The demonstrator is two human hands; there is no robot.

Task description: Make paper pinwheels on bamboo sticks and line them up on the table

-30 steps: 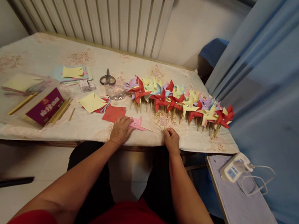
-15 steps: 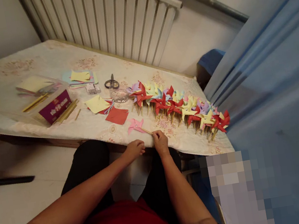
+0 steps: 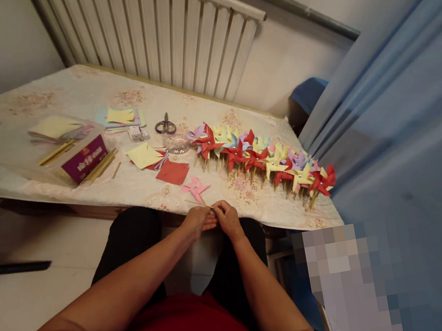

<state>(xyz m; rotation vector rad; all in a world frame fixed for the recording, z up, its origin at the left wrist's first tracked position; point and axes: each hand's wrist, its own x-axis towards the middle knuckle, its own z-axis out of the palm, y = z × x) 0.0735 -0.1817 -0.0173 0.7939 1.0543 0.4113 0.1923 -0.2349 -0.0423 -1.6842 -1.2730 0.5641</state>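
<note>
At the lower middle of the frame, the left hand (image 3: pixel 197 221) and the right hand (image 3: pixel 225 218) meet fingertip to fingertip at the near edge of the tabletop (image 3: pixel 13 166), both pinching the near end of a thin wooden stick (image 3: pixel 199 205). The stick leads up to a pink paper pinwheel (image 3: pixel 194 187), which lies flat on the floral cloth just above the hands.

Much looks done already: a long row of finished paper pinwheels in red, yellow, purple and blue (image 3: pixel 262 158) runs from centre frame toward the right edge of the tabletop. Material remains too: a red paper square (image 3: pixel 172 172), a yellow paper square (image 3: pixel 143 155), stacked coloured sheets (image 3: pixel 119 116), loose wooden sticks (image 3: pixel 99 166) by a clear box with a purple label (image 3: pixel 74 150), grey-handled scissors (image 3: pixel 165 125) and a small clear dish (image 3: pixel 177 142). So the pink one seems close to finished, with more likely to follow.

The hands work right at the tabletop's edge, over the lap. Open cloth lies at upper left; the row crowds the right corner, with a blue curtain (image 3: pixel 410 128) close beyond.
</note>
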